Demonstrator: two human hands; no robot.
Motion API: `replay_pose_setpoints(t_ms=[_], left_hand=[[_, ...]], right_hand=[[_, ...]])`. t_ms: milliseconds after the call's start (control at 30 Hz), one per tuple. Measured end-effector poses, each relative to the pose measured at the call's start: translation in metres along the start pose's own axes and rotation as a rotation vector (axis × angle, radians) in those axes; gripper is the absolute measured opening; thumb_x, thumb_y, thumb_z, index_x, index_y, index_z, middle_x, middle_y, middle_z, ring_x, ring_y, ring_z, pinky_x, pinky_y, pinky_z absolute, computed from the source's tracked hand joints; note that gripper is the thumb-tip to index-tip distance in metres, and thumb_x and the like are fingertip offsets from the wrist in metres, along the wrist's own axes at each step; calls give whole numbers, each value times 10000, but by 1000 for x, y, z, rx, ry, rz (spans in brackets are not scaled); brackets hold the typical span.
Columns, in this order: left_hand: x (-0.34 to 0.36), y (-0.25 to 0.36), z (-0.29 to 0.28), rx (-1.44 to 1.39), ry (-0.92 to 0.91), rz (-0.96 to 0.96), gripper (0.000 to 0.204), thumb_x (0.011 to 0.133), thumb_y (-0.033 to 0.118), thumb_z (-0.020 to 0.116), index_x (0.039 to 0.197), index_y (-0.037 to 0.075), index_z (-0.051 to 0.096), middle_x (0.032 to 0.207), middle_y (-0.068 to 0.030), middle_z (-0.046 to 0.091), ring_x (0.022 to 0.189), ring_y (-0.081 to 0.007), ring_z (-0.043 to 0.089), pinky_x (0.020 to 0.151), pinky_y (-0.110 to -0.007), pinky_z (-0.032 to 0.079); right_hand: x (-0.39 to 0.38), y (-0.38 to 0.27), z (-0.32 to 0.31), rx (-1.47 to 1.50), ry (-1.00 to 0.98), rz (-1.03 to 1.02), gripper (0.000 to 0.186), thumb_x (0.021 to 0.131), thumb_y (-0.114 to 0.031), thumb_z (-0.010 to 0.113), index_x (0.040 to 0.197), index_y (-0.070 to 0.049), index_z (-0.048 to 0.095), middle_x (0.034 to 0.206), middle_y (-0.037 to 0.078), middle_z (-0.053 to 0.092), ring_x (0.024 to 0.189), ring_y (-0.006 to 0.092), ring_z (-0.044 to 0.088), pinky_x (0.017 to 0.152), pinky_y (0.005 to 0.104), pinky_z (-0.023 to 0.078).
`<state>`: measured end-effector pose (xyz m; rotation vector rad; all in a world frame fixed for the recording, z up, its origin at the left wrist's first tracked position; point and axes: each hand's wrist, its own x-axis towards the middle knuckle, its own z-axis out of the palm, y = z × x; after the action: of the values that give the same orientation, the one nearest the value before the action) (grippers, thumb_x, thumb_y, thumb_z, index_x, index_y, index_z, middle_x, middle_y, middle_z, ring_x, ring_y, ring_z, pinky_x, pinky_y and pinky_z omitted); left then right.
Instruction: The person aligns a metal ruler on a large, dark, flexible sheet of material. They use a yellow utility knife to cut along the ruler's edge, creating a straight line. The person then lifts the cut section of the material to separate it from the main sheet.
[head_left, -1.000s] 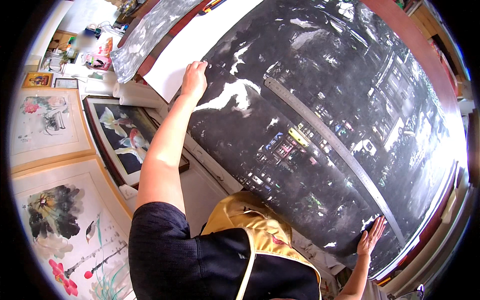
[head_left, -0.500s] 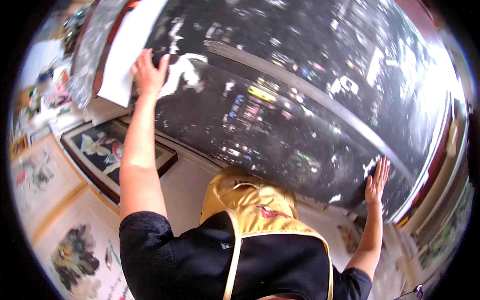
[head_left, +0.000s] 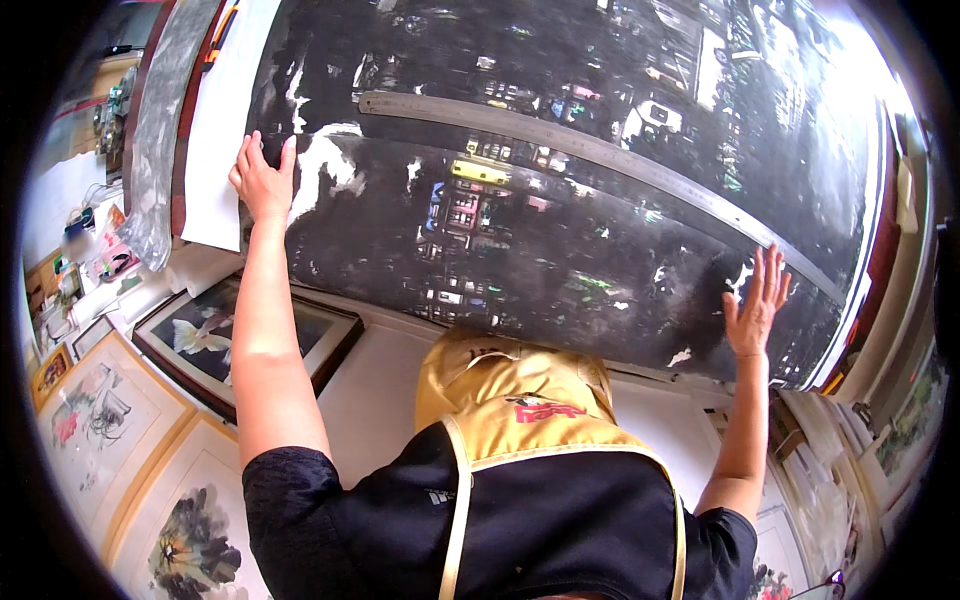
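Since the frame of one second earlier, the fingers of the left hand (head_left: 264,188) had uncurled and fanned out; those of the right hand (head_left: 756,305), earlier held nearly together, had parted; the view had shifted, while the metal ruler (head_left: 600,153) kept its place relative to the dark painted sheet (head_left: 370,235).

Nearest, the person wore a black shirt (head_left: 570,510) under a yellow apron (head_left: 520,385); the apron met the near edge of the painted sheet, which stretched from there across the work surface to the top of the view. The left hand was spread at the sheet's left edge, thumb apart from the fingers, with a ragged white patch (head_left: 328,168) just to its right; whether the palm pressed down could not be told. The right hand was spread near the sheet's right end, its fingertips at the near side of the ruler; contact with the ruler could not be confirmed.

A yellow painted block (head_left: 480,172) stood out between the hands, on the near side of the ruler; the ruler lay flat beyond it, slanting across the sheet from upper left to lower right. Along the sheet's left side ran a white paper (head_left: 222,130), bearing an orange-and-black cutter (head_left: 219,40) toward its far end; a grey mottled strip (head_left: 165,150) lay farther left.
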<state>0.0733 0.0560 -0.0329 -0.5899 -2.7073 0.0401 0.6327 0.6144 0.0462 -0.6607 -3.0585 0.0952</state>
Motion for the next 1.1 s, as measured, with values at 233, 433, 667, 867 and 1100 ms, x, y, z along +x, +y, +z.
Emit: replay_pose_setpoints(t_ms=[233,433,667,867,1100], left_hand=[[0,-1,-1,21,-17,-8,711,969,584,648,1433,50,579,1485,-174,557,1406,-305,482,1168,-468,330],[0,4,0,9,-11,-13,710,963,586,654,1435,61,580,1484,-165,555,1391,-315,485,1164,-469,335],[1,10,-6,-15,-51,-12,698,1006,572,605,1461,45,553,1501,-184,535,1448,-290,447,1196,-474,281],[1,8,-11,9,-90,-30,677,1018,542,598,1463,35,545,1500,-192,535,1448,-309,447,1195,-485,279],[1,3,-7,-17,-38,-8,646,1017,525,608,1451,49,561,1476,-183,566,1418,-322,488,1176,-498,312]], right_hand=[[90,-212,-3,255,-210,-191,980,843,-563,764,1645,-195,337,1722,111,262,1611,300,180,1290,552,49],[131,-295,29,318,-134,-327,929,906,-733,553,1634,-189,364,1713,38,287,1597,287,200,1294,559,83],[127,-305,43,279,-174,-295,977,863,-752,573,1630,-181,371,1721,20,267,1598,284,188,1300,561,70],[127,-307,44,280,-160,-291,985,851,-742,614,1628,-186,376,1715,41,288,1590,303,221,1295,554,96],[128,-305,42,325,-133,-294,982,865,-728,605,1636,-173,358,1716,40,286,1594,292,208,1295,557,104]])
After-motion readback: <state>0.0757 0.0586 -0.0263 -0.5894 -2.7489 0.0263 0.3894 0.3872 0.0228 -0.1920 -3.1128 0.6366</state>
